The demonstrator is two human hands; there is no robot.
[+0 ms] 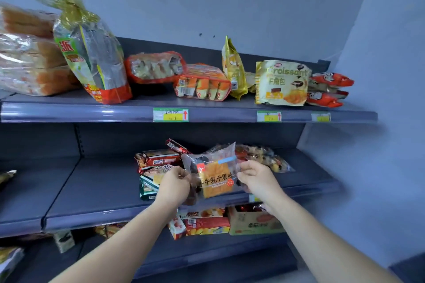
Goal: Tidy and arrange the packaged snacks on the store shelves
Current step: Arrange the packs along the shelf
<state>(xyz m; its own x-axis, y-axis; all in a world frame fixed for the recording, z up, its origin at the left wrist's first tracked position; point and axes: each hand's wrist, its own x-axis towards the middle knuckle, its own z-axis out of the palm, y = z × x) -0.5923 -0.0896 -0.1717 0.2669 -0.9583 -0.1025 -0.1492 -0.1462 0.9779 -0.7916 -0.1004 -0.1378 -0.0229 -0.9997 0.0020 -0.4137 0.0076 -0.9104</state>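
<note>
A clear-wrapped toast bread pack with an orange label hangs in front of the middle shelf. My left hand pinches its left edge and my right hand pinches its right edge. Behind it lie red snack packs, a green-edged pack and a clear bag of mixed sweets. The top shelf carries sliced bread loaves, a tall tied bread bag, red-trimmed cake packs, a gold pouch, a croissant bag and orange packs.
On the lower shelf, under my arms, sit a red and yellow box and a cardboard carton. Price tags line the top shelf's edge. A pale wall closes the right side. More packets show at the lower left.
</note>
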